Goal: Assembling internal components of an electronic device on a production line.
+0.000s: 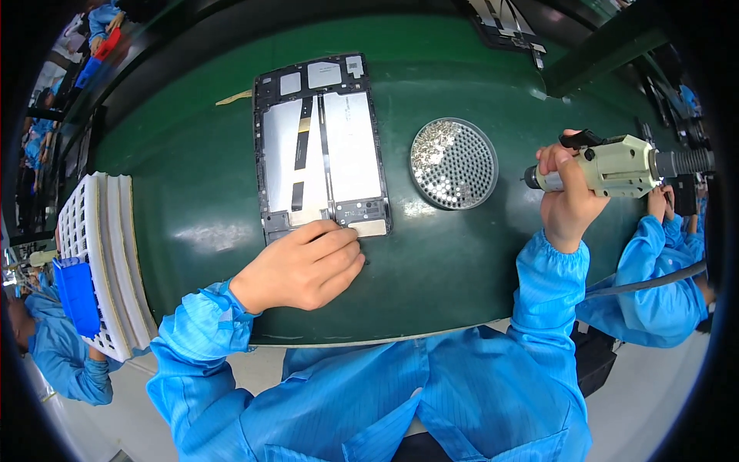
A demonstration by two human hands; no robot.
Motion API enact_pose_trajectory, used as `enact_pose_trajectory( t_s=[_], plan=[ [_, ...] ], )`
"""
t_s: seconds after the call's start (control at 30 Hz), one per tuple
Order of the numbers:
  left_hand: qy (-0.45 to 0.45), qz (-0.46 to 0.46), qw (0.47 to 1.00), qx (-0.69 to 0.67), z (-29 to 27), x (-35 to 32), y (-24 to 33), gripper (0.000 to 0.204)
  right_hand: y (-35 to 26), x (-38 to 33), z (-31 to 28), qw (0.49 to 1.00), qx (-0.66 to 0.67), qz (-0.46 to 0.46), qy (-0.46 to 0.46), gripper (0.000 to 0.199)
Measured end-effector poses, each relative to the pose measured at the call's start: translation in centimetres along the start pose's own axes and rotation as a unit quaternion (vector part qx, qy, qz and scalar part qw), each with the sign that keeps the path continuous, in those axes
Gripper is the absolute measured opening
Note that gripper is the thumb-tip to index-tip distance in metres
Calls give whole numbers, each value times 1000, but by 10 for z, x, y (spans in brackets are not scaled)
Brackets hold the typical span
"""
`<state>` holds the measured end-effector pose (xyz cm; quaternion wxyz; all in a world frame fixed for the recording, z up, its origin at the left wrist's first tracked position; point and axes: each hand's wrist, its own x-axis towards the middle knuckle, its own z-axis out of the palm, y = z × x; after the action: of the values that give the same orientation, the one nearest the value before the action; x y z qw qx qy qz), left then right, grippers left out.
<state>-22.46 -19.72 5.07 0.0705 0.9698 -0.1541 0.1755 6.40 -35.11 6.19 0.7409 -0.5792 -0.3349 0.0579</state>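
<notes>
An opened tablet (pixel 350 146) lies on the green work table, its silver inner plate, black frame and flat ribbon cables showing. My left hand (pixel 304 266) rests at the tablet's near edge with its fingers bent together; whatever the fingertips pinch, if anything, is hidden. In my right hand (pixel 571 189) is a pale green electric screwdriver (pixel 623 165), held sideways with its dark tip pointing left. Between the tablet and the screwdriver stands a round dish (pixel 454 164) with a perforated plate; small silver screws are heaped toward its upper left.
A stack of white slotted trays (pixel 100 262) with a blue bin (pixel 77 296) stands at the left edge. Another opened device (pixel 504 27) lies at the back, beside a dark green post (pixel 604 50). A cable (pixel 647 281) runs at right, near a co-worker's blue sleeve (pixel 643 254).
</notes>
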Motion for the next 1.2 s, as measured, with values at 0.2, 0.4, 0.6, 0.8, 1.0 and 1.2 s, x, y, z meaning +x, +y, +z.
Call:
enact_pose_trajectory(
  t_s=[0.2, 0.4, 0.6, 0.8, 1.0, 1.2],
  plan=[
    [5, 15, 1000, 2, 5, -3, -2, 22, 2, 1, -3, 999, 36, -10, -3, 28],
    [29, -11, 999, -16, 5, 1, -2, 26, 1, 0, -1, 1000, -3, -6, -3, 27],
    [54, -66, 996, 8, 8, 12, -3, 30, 0, 0, -1, 1000, -1, -4, -8, 27],
    [45, -106, 993, 1, 16, 12, 1, 29, 0, 0, 0, 1000, -4, -5, -12, 25],
    [83, -116, 990, -2, 19, 11, -1, 23, -1, 1, -2, 1000, -1, -2, -8, 26],
    [50, -147, 984, -91, 13, 6, -10, 30, -11, -5, 8, 996, 78, -20, -43, 31]
  ],
)
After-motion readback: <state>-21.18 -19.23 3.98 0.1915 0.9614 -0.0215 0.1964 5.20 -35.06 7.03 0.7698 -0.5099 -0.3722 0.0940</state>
